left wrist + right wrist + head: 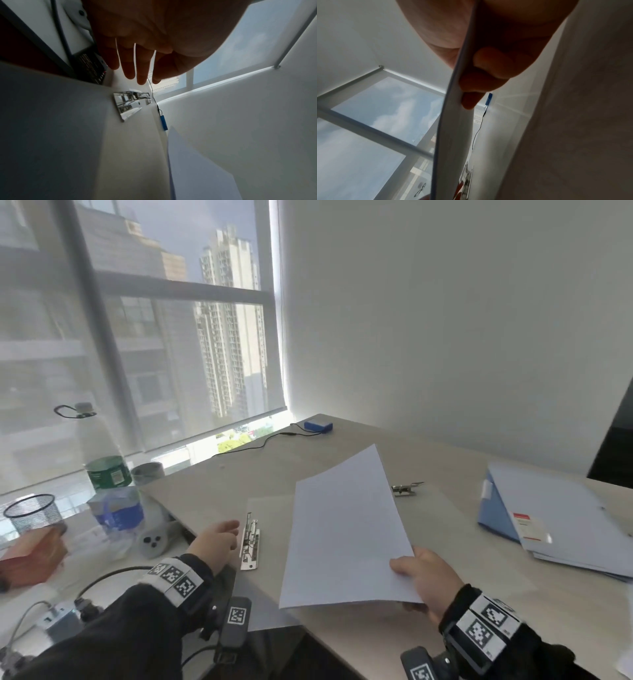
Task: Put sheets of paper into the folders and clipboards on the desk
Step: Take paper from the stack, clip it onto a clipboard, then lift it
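Observation:
My right hand (412, 578) pinches the near right corner of a white sheet of paper (346, 529), thumb on top and fingers beneath, and holds it tilted above the desk. In the right wrist view the paper (453, 121) shows edge-on between thumb and fingers. Under it lies a clear clipboard (270, 515) with a metal clip (250, 542) along its left side. My left hand (222, 537) hovers just left of that clip (132, 104), fingers (142, 70) straight and holding nothing. A second clear clipboard (452, 529) with its clip (406, 489) lies further right. Blue folders (555, 518) are stacked at the right.
A small blue device (318, 425) with a black cable sits at the desk's far corner. On a lower surface to the left stand a large water bottle (99, 453), a mesh pen cup (32, 511), a tape roll (149, 472) and a wooden box (30, 553).

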Available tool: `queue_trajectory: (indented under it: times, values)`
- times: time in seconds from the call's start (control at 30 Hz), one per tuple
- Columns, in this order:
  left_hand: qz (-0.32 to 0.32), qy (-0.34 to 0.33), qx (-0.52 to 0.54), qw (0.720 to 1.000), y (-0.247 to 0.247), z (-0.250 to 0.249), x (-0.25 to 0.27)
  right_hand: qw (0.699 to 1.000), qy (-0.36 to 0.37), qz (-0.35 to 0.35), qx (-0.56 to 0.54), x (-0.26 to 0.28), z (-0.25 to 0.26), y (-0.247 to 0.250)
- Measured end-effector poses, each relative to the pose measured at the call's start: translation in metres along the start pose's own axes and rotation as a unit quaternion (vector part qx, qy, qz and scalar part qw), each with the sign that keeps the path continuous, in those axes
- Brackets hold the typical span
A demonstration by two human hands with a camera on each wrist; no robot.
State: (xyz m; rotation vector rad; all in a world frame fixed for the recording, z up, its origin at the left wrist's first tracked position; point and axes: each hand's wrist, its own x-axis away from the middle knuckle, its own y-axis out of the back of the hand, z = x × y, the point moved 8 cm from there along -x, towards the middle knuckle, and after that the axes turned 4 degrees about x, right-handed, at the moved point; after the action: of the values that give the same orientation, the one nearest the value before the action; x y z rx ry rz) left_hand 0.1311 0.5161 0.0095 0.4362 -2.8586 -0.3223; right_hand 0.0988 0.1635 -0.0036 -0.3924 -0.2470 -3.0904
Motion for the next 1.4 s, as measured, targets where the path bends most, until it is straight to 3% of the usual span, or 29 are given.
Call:
queue_trajectory:
  times: [0.13,0.4,0.7,0.87,1.0,1.17,1.27,1.4]
  values:
    - [0.018,0.027,0.072,0.997,-0.009,0.010,0.006,0.999,-0.008,0.033,0.022,-0.009,0.003,-0.037]
    - [0.032,0.047,0.115,0.992,-0.010,0.010,0.010,0.997,-0.023,0.069,0.029,-0.019,0.001,-0.071]
    - [-0.010,0.048,0.079,0.996,-0.003,0.013,-0.010,0.997,-0.021,0.067,0.030,-0.033,-0.001,-0.075]
    - [0.022,0.024,-0.052,0.998,-0.009,-0.004,-0.028,0.996,-0.029,0.074,0.031,-0.035,-0.004,-0.075]
    - [0.023,0.002,-0.097,0.995,-0.015,-0.021,-0.029,0.996,-0.034,0.079,0.027,-0.033,-0.003,-0.078]
    - [-0.018,-0.017,-0.026,0.999,0.000,-0.022,-0.034,0.995,-0.030,0.086,0.044,-0.034,-0.003,-0.078]
    - [-0.005,-0.027,0.022,0.999,0.006,-0.012,-0.030,0.994,-0.031,0.095,0.038,-0.034,-0.004,-0.078]
    - [0.012,-0.043,-0.008,0.999,0.010,0.007,-0.024,0.994,-0.039,0.094,0.050,-0.035,-0.006,-0.078]
